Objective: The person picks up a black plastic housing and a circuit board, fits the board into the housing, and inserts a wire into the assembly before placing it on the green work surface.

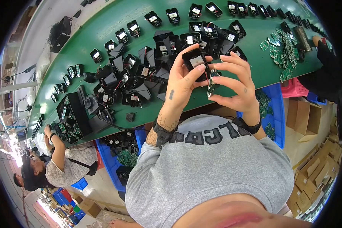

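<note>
Black plastic case (190,57) sits gripped in the left hand (183,79); right hand (237,81) pinches a circuit board (212,84) by its edges just beside it, above the bench (259,68). I'd watch that fingertip pinch: it could slip and drop the board. Pale square (197,61) inside the case: unreadable to me. Shirt (212,167) carries large dark lettering (198,138).

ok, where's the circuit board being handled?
Head view, just right of centre: the circuit board is in the right hand, close beside the black housing that the left hand holds.
</note>
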`<act>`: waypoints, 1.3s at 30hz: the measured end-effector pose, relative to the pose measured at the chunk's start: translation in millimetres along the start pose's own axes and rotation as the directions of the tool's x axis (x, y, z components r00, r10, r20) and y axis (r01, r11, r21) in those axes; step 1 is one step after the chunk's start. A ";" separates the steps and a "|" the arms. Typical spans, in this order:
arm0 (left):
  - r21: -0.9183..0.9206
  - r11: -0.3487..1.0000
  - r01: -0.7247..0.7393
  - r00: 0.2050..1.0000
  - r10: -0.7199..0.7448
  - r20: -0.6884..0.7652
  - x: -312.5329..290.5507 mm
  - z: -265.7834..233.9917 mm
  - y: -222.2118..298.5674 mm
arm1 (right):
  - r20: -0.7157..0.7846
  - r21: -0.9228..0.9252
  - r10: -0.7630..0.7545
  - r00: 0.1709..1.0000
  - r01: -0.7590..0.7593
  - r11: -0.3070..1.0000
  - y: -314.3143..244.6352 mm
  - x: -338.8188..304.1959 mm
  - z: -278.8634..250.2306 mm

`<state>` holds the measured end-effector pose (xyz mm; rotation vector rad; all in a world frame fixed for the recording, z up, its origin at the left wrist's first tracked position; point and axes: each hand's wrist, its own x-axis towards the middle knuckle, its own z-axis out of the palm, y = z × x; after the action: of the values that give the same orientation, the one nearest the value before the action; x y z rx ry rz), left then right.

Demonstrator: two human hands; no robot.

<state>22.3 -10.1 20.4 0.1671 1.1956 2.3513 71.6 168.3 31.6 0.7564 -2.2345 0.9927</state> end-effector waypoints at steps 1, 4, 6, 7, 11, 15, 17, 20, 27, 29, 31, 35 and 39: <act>0.000 1.000 0.001 1.000 -0.001 -0.003 -0.4 -0.3 -0.4 | -0.003 -0.003 -0.014 1.000 0.014 1.000 -0.6 -0.4 -0.4; -0.019 1.000 -0.004 1.000 0.004 -0.026 1.0 -1.1 -1.1 | 0.017 -0.024 -0.013 1.000 0.014 1.000 -0.5 -0.4 -1.4; 0.000 1.000 -0.012 1.000 0.012 -0.021 1.0 -1.4 -0.3 | 0.011 -0.029 -0.009 1.000 0.009 1.000 -0.4 -1.4 -0.3; -0.001 1.000 -0.013 1.000 0.013 -0.021 0.7 -0.7 -0.1 | 0.004 -0.035 -0.006 1.000 0.006 0.999 -0.3 -1.7 0.2; 0.014 1.000 0.004 1.000 -0.004 -0.021 -2.9 0.9 -0.1 | -0.018 -0.090 0.004 1.000 -0.006 0.996 -0.8 -1.8 1.7; 0.103 0.995 -0.007 0.999 0.002 0.042 -8.4 -0.2 -2.1 | -0.027 -0.122 0.003 1.000 -0.006 0.992 3.1 1.2 -1.1; 0.121 0.991 0.063 0.988 -0.080 0.136 -9.8 -5.3 -2.6 | -0.027 -0.120 -0.011 1.000 0.008 0.993 3.9 5.2 -4.4; -0.106 0.983 0.151 0.965 -0.124 0.230 -13.4 -8.5 3.5 | 0.200 -0.105 0.022 0.979 -0.001 0.994 2.5 15.5 -13.4; 0.120 0.988 -0.099 0.978 0.074 0.197 -17.9 -5.3 -11.1 | 0.253 -0.103 0.052 0.966 -0.026 0.994 -2.3 17.2 -9.0; 0.088 0.995 -0.037 0.984 0.021 0.175 -19.8 -4.6 -7.8 | 0.266 -0.143 0.089 0.960 -0.052 0.988 -4.6 16.3 -7.8; 0.056 0.998 0.024 0.987 -0.033 0.157 -21.5 -2.9 -5.2 | 0.264 -0.079 0.078 0.961 -0.059 0.995 0.1 18.2 -10.7; 0.053 0.999 -0.007 0.988 -0.002 0.154 -22.8 -2.0 -5.7 | 0.150 0.634 0.521 0.840 -0.486 0.601 4.2 9.0 6.0; 0.315 0.945 -0.089 0.986 0.039 0.161 -20.9 4.5 -9.1 | 0.340 0.650 0.662 0.668 -0.676 0.348 7.6 -2.0 23.3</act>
<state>45.3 -12.4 18.3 0.4944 1.5084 2.1360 61.4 154.9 13.7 0.0317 -2.1088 2.4253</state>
